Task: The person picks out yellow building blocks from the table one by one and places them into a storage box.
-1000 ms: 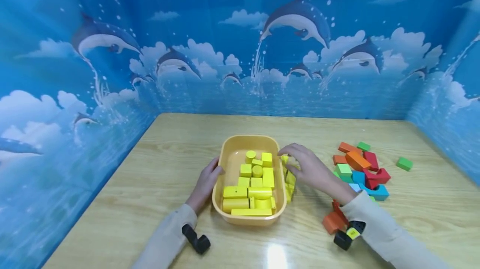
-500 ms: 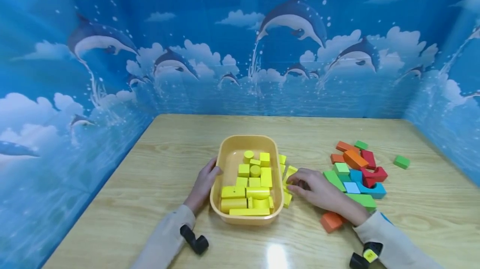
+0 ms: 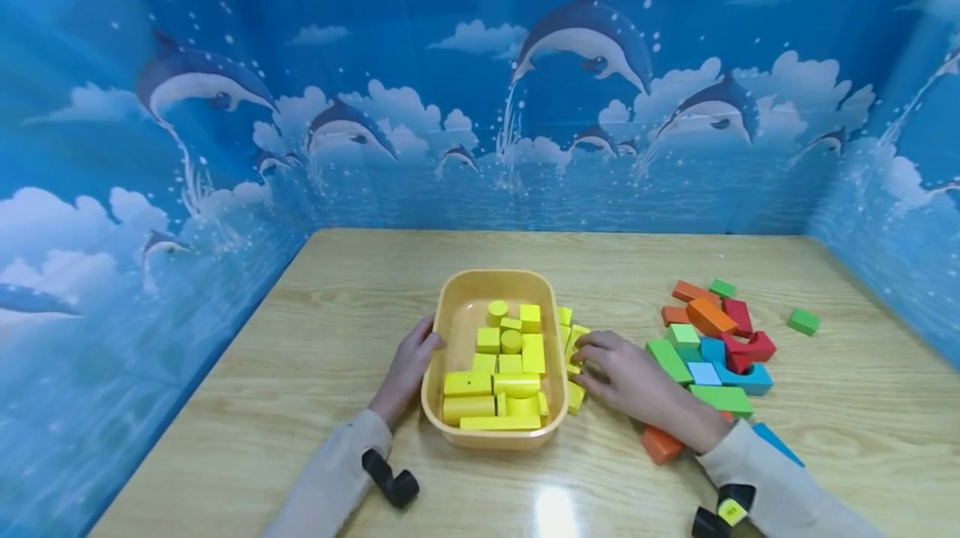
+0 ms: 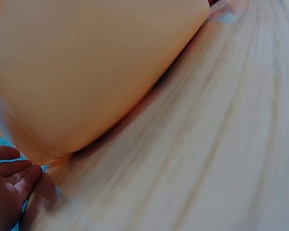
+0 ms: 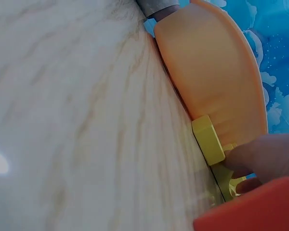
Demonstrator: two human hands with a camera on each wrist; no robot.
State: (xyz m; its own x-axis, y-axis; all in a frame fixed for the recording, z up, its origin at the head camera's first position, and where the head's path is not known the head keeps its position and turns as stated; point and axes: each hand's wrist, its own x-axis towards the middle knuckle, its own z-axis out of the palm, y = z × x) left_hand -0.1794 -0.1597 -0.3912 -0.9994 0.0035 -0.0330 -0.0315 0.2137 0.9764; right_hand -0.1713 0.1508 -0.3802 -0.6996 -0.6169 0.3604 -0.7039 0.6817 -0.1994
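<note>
A yellow-orange plastic tub (image 3: 463, 298) stands on the table, with several yellow toy blocks (image 3: 532, 353) lying in it. My left hand (image 3: 407, 365) rests against its left side, thumb by the rim; the left wrist view shows fairly straight fingers (image 4: 9, 168) at the tub's outer wall. More yellow blocks (image 3: 576, 396) lie along the tub's right side. Among them my right hand (image 3: 621, 371) reaches down with bent fingers and thumb apart. In the right wrist view its fingertips are right behind a yellow block (image 5: 209, 142); I cannot tell whether they pinch one.
Right of my right hand lies a loose pile of red, orange, blue and green blocks (image 3: 720, 388). An orange block (image 3: 662, 444) sits under the right forearm. One green block (image 3: 804, 322) lies apart, farther right. Dolphin-printed curtains (image 3: 480, 155) enclose the table.
My right hand has come down from the tub's right rim to the yellow blocks beside it, then shifted slightly as its fingers spread. The left hand keeps its place at the tub.
</note>
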